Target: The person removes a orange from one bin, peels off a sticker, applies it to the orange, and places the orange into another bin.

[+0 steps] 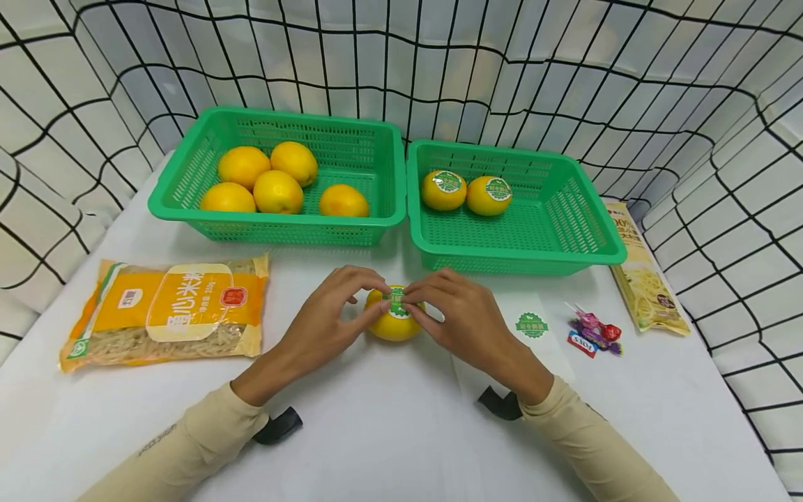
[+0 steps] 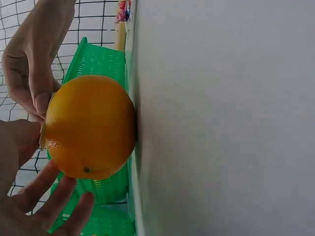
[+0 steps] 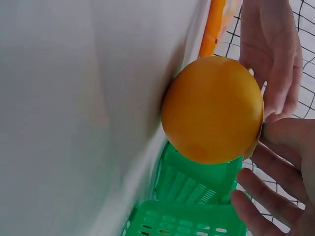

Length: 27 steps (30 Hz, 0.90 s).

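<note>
Centre of the head view: an orange (image 1: 394, 324) rests on the white table (image 1: 389, 432), a green round sticker (image 1: 397, 301) on its top. The left hand (image 1: 326, 317) and right hand (image 1: 461, 314) meet over it, fingertips pinching and pressing the sticker's edges against the peel; the wrist views show the fruit touching the tabletop. The step in hand appears to be sticker application; the next move likely calls for smoothing the label flat. Upper right, a green basket (image 1: 564, 237) holds two stickered oranges (image 1: 465, 192); upper left, a second basket (image 1: 188, 188) holds five plain ones. A spare sticker (image 1: 532, 325), candies (image 1: 596, 333) and two noodle packs (image 1: 166, 310) lie around.
</note>
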{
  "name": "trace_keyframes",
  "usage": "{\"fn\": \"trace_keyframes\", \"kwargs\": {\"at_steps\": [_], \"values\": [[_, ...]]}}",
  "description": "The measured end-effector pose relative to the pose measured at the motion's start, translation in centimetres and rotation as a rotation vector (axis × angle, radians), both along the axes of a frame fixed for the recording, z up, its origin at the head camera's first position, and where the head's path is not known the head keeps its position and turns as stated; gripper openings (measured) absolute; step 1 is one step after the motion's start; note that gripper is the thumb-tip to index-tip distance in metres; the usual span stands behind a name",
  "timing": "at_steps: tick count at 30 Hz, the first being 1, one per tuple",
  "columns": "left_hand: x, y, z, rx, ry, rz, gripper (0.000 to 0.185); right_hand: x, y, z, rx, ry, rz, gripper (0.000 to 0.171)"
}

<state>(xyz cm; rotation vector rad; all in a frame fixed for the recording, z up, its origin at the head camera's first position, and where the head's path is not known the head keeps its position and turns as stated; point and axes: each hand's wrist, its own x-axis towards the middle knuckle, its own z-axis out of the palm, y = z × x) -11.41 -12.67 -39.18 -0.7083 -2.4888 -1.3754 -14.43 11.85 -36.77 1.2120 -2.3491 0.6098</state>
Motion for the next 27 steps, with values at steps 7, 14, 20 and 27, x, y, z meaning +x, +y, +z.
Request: {"fn": "trace_keyframes", "kwargs": {"at_steps": [7, 14, 20, 27], "values": [[-0.2, 0.3, -0.2, 0.017, -0.052, 0.007, 0.012, 0.0, 0.1, -0.3, -0.025, 0.013, 0.002, 0.012], [-0.3, 0.3, -0.4, 0.107, -0.110, 0.018, 0.010, 0.4, 0.2, -0.1, 0.028, 0.076, -0.007, 0.012], [-0.3, 0.3, -0.5, 0.055, -0.020, 0.008, 0.025, 0.9, 0.0, 0.0, 0.051, 0.146, -0.029, 0.013], [-0.3, 0.1, -0.8, 0.014, 0.063, 0.003, 0.026, 1.5, -0.4, 0.2, 0.096, 0.239, -0.052, 0.010]]}}
